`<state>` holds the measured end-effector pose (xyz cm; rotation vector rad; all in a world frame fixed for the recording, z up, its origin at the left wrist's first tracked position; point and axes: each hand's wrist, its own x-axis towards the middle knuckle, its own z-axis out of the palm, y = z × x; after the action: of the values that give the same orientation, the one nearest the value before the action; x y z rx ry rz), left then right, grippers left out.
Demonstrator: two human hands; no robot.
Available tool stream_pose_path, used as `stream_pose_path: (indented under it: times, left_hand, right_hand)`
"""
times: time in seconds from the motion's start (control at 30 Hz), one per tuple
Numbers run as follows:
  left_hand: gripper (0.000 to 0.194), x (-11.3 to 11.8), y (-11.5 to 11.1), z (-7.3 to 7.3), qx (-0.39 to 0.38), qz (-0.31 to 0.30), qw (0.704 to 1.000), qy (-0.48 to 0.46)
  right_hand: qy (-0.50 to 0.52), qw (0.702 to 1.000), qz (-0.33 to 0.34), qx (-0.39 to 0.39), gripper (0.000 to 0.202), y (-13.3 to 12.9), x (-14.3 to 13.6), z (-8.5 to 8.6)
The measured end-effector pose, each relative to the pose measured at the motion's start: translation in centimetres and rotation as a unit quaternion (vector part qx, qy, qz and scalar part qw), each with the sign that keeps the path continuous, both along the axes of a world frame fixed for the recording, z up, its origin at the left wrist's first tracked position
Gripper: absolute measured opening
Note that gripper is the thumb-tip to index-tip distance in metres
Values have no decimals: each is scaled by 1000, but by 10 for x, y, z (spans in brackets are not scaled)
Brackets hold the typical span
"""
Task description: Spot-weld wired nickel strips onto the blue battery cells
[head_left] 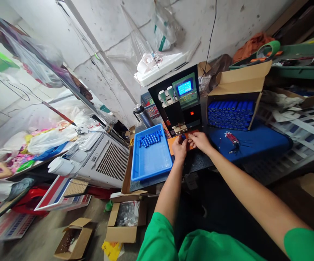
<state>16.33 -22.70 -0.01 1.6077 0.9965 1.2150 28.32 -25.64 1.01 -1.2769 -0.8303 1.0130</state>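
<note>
Standing at a dark speckled tabletop [200,162], you have your left hand [180,148] closed around a blue cylinder [183,137], over an orange pad [171,143] and just below the electrodes of a black machine [176,114]. Your right hand [199,141] is just beside it, fingertips drawn together — whether they pinch anything, you cannot tell. Beyond your grip rises a stained white wall [105,21]; well to its left are a grey-white air cooler [110,159] and, at the far edge, another person's arm [3,170]. Right of your grip, a blue cloth [271,139] bears a bundle of wires [231,139].

Just left of your grip, a blue tray [151,163] holds loose cylinders [150,139] at its far end. To the right, an open carton [241,79] is stacked with more — ends facing you. Below left, a floor box [123,233] contains clear plastic bags [128,214].
</note>
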Motion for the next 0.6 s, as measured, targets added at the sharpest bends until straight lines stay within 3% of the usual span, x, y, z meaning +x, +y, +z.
stream_pose_path:
  times: [0.2, 0.3, 0.4, 0.6]
  left_hand:
    - [30, -4, -2, 2, 0, -1, 1000, -9]
    - [31, -13, -5, -1, 11, 49, 999, -3]
    - [22, -24, -10, -8, 38, 83, 995, 52]
    - [12, -26, -17, -12, 147, 42, 968, 198]
  right_hand:
    - [59, 998, 18, -22, 33, -1, 4, 8]
    - [77, 996, 17, -30, 31, -3, 5, 13]
    - [95, 994, 13, -43, 29, -5, 6, 17]
    - [131, 990, 16, -54, 29, -5, 7, 19]
